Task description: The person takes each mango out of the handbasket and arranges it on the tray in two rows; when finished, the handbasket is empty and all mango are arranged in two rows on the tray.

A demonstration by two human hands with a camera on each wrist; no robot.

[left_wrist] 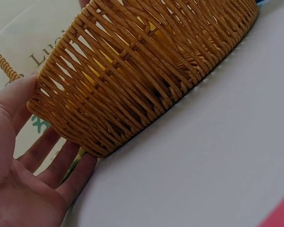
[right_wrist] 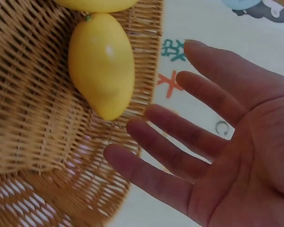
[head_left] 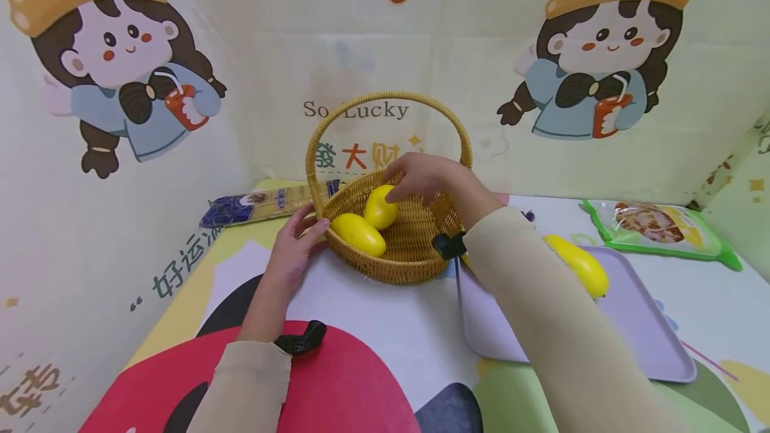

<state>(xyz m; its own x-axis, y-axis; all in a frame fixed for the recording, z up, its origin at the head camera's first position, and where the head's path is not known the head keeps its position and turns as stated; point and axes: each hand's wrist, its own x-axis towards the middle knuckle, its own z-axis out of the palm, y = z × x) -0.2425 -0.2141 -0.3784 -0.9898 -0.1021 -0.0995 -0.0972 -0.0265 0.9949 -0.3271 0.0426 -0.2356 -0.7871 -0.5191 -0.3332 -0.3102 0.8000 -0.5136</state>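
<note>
A wicker basket [head_left: 400, 272] with a tall arched handle stands on the table in the head view. Inside, toward its left end, lie two yellow mangoes: a front mango [head_left: 359, 235] and a back mango [head_left: 381, 207]. My left hand [head_left: 295, 246] holds the basket's left end, its thumb at the rim and its fingers against the outer wall, as the left wrist view shows. Over the basket, my right hand [head_left: 424, 176] is empty with fingers spread. In the right wrist view, one whole mango [right_wrist: 102, 66] lies apart from these fingers.
To the right, a lilac tray [head_left: 650, 333] bears another mango [head_left: 577, 266], partly behind my right sleeve. A green-edged food packet [head_left: 662, 226] lies at the far right. Behind my left hand is a long blue-and-yellow packet [head_left: 271, 204]. A printed cloth wall rises behind the basket.
</note>
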